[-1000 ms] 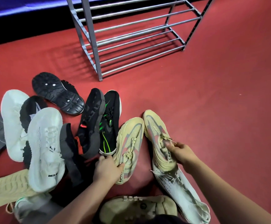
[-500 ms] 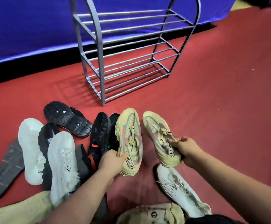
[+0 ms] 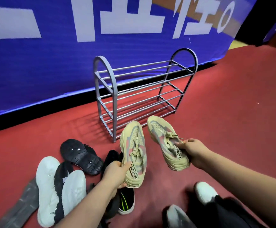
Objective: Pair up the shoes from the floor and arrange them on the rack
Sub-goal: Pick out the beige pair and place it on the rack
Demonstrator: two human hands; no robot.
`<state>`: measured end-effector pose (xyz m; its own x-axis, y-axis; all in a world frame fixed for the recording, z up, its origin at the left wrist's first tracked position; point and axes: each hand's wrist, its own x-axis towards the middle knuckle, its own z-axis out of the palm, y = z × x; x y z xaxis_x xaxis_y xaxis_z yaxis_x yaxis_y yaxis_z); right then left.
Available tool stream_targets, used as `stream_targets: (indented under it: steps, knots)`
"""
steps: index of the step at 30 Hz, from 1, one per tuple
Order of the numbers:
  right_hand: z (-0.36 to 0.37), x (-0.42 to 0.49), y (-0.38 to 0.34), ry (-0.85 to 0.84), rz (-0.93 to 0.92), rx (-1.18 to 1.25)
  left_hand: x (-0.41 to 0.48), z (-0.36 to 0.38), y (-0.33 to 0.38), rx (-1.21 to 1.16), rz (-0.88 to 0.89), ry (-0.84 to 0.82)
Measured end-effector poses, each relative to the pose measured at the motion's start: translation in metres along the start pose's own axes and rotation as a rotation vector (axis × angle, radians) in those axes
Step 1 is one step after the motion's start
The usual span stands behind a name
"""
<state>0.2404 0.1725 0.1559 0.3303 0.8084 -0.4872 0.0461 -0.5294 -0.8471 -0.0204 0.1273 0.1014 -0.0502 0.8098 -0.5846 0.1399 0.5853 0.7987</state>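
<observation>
Two matching beige sneakers with grey and pink panels are lifted off the red floor, toes toward the rack. My left hand (image 3: 115, 174) grips the heel of the left beige sneaker (image 3: 134, 150). My right hand (image 3: 194, 153) grips the right beige sneaker (image 3: 165, 142) at its collar. The grey metal shoe rack (image 3: 114, 96) stands just beyond them against the blue banner, its three tiers of bars bare. On the floor to the left lie black shoes (image 3: 81, 155) sole up, white-soled shoes (image 3: 47, 183) and a black shoe with green stripes (image 3: 125, 203).
A blue banner (image 3: 35, 66) with white characters runs behind the rack. Red carpet (image 3: 232, 112) stretches to the right. A grey shoe sole (image 3: 21, 209) lies at the bottom left. White shoes (image 3: 204, 191) and dark fabric show at the bottom right.
Both hands have lifted the beige sneakers off the floor and carried them forward toward the rack. The view has tilted up, so the whole rack and banner now show.
</observation>
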Motion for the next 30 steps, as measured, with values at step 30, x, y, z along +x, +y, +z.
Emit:
stream_targets:
  steps: [30]
  knots:
    - [0.116, 0.402, 0.047, -0.442, 0.100, 0.000, 0.300, 0.130, 0.054, -0.485, -0.382, 0.538]
